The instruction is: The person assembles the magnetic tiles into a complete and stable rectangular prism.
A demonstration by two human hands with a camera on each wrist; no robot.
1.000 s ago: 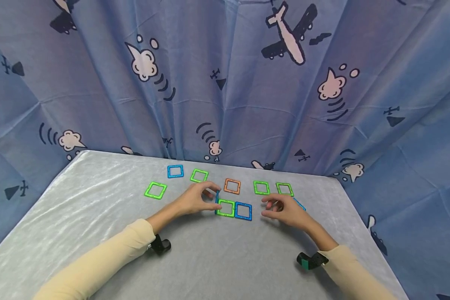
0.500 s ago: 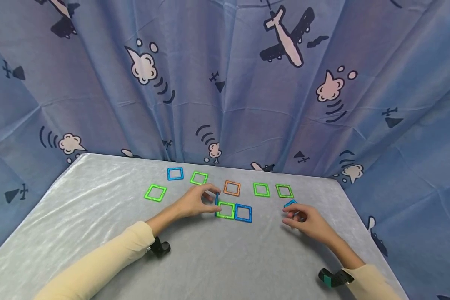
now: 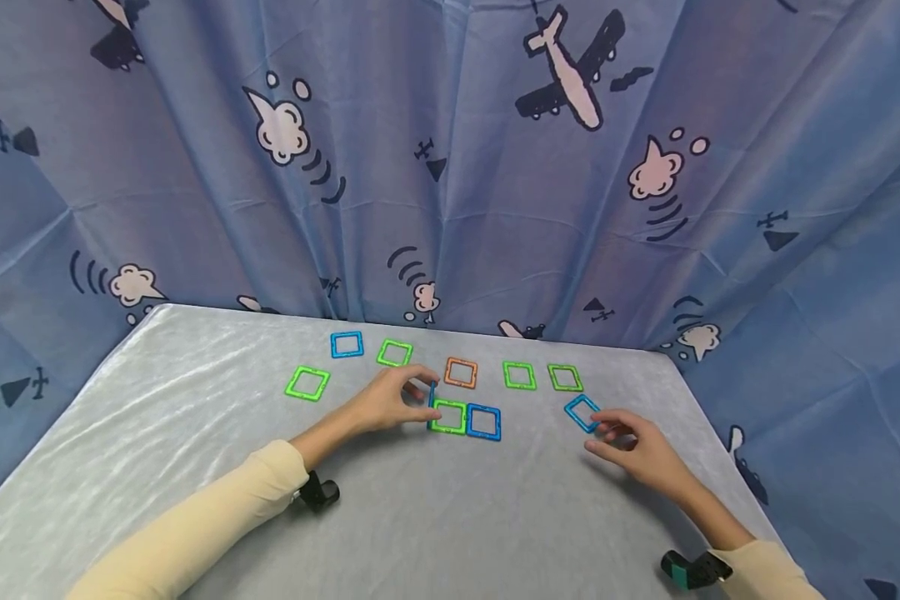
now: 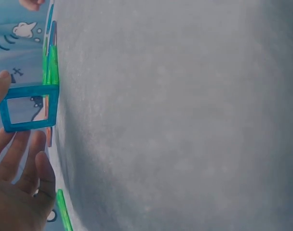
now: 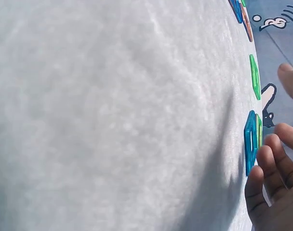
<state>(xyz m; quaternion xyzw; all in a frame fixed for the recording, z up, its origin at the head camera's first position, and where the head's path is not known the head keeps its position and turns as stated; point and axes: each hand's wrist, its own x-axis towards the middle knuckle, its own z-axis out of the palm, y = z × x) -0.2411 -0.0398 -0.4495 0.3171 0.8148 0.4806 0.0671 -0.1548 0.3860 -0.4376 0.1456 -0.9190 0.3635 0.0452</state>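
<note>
My left hand [image 3: 384, 402] pinches a blue square magnetic tile [image 4: 31, 90] between thumb and fingers. In the head view this tile stands upright, edge-on, at the left side of a flat green square tile [image 3: 452, 432]. A darker blue tile [image 3: 483, 437] lies flat against the green one's right side. Further right, my right hand [image 3: 645, 450] is at the near corner of a light blue tile [image 3: 576, 420]. Its fingertips overlap that corner, while the thumb stands apart; contact is unclear. In the right wrist view the fingers [image 5: 264, 159] are loosely bent beside this tile.
Behind the hands lie an orange tile [image 3: 461, 386] and two green tiles [image 3: 520, 387] to its right. Toward the back left are a blue tile [image 3: 347, 356] and two more green tiles [image 3: 307, 396]. A patterned curtain [image 3: 450, 167] hangs behind the table [image 3: 390, 533].
My right hand has moved right, away from the joined tiles, to the light blue tile, which now shows more fully. My left hand still holds its upright tile in place.
</note>
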